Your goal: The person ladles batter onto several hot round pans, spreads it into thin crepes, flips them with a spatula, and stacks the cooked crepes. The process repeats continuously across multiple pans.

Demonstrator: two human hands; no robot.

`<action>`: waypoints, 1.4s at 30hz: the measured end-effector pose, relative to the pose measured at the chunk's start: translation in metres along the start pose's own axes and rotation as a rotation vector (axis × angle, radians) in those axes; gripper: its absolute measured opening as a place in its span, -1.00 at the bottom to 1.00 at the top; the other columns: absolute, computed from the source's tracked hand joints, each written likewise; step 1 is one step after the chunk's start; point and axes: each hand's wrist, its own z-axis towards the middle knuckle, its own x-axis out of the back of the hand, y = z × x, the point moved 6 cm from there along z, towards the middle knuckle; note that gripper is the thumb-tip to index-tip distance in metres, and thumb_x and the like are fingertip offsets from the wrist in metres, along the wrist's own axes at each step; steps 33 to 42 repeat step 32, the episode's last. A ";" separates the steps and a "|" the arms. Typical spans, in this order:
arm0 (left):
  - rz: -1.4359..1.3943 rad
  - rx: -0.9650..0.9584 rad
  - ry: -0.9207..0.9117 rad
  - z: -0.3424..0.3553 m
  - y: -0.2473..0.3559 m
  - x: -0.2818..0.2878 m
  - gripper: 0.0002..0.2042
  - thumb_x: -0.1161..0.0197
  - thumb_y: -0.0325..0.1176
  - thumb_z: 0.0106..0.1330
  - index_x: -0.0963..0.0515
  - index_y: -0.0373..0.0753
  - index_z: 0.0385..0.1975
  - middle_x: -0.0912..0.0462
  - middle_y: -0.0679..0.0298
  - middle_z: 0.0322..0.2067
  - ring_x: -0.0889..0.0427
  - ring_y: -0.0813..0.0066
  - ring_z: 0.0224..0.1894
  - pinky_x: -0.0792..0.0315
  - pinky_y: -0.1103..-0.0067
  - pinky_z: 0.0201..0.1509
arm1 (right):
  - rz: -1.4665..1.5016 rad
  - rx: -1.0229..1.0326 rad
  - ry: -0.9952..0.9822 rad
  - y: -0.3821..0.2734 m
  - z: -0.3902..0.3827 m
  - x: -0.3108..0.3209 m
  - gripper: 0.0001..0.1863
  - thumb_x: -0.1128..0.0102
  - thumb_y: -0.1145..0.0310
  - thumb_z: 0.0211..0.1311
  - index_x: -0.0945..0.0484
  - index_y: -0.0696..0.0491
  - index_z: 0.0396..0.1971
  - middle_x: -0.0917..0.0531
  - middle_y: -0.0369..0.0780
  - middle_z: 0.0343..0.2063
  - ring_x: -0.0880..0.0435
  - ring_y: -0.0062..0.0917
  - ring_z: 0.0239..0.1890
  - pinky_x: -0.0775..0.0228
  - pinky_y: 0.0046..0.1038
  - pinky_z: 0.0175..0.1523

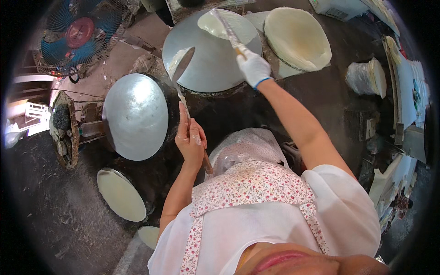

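Note:
My right hand point(253, 68), in a white glove with a blue cuff, is closed round the handle of a batter-coated spreader point(225, 25). The spreader's far part lies over a patch of pale wet batter point(243, 27) on a large round griddle point(208, 59). Bare and dusted with white, my left hand point(191, 140) grips a long-handled tool with an oval metal head point(184, 65). Pale batter coats one side of that head, which is over the griddle's near left part. Its handle runs down past my hand toward my flowered apron.
Left of me is a second round griddle point(135, 117) with a bare shiny top. A pale round sheet point(121, 195) lies nearer me. At the far right stands a stack of pale round sheets point(298, 39). A blue-bladed fan point(80, 34) is at the far left.

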 end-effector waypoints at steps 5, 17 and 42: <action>0.074 -0.035 0.046 -0.012 0.003 0.012 -0.45 0.05 -0.51 0.64 -0.20 -0.08 0.60 -0.37 0.45 -0.64 -0.25 0.78 -0.68 -0.20 0.74 -0.63 | -0.057 0.026 -0.007 0.015 -0.014 -0.008 -0.45 0.05 0.06 0.48 -0.38 -0.51 0.45 -0.76 0.07 -0.19 -0.76 0.05 -0.17 -0.55 0.02 0.03; 0.072 -0.019 0.062 -0.025 -0.004 -0.002 -0.47 0.04 -0.47 0.66 -0.20 -0.11 0.60 -0.37 0.49 -0.64 -0.27 0.81 -0.66 -0.22 0.76 -0.61 | -0.018 0.106 -0.047 -0.008 0.030 -0.028 -0.50 0.00 0.00 0.47 -0.51 -0.39 0.36 -0.77 0.00 -0.18 -0.75 0.02 -0.10 -0.55 -0.03 0.06; 0.080 0.011 0.297 -0.062 -0.004 -0.050 -0.45 -0.03 -0.40 0.66 -0.16 -0.09 0.61 -0.43 0.46 -0.64 -0.31 0.79 -0.68 -0.28 0.73 -0.63 | 0.161 0.467 -0.230 0.020 0.073 0.005 -0.47 -0.12 -0.02 0.46 -0.50 -0.23 0.37 -0.79 -0.03 -0.29 -0.81 -0.10 -0.28 -0.62 -0.10 -0.03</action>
